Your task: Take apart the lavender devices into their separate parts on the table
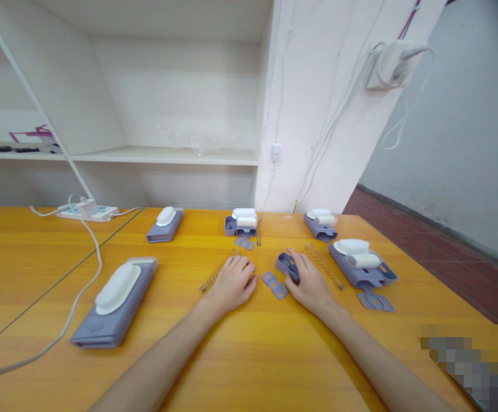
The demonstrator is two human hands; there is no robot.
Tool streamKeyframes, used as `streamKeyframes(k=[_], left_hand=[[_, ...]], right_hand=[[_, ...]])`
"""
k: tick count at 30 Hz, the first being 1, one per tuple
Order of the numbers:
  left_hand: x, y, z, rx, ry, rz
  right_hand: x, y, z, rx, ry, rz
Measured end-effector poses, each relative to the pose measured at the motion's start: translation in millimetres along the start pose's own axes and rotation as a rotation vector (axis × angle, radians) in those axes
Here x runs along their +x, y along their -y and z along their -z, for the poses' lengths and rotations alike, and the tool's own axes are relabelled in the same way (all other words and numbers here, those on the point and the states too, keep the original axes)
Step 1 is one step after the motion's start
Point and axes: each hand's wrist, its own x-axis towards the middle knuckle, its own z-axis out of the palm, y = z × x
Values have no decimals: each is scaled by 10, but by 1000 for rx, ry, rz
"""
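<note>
My left hand (233,281) rests palm down on the wooden table, fingers loosely bent and apart. A thin coil spring (215,276) lies beside and partly behind it; whether the fingers touch it is hidden. My right hand (311,283) has its thumb and fingers around a hollow grey-purple plastic end cap (286,264). Between my hands lies a flat grey-purple gasket-like plate (275,285) with cut-outs. Right of my right hand is another coil spring (325,268). Farther right sits a grey-purple housing (352,269) with a white oval part (352,246) and a white cylinder (364,261) on top.
Two housings with white ovals, one near (115,300) and one far (165,224), lie left. More part sets stand at the back middle (246,222) and back right (321,223). A power strip (97,214) and its white cable (97,246) are left; shelving (167,155) stands behind.
</note>
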Motion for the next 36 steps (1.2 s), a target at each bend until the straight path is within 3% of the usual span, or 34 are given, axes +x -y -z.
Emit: streamKeyframes(k=[36], left_hand=[[3, -5, 7, -6, -12, -1]], right_hand=[[1, -13, 15, 62, -7, 20]])
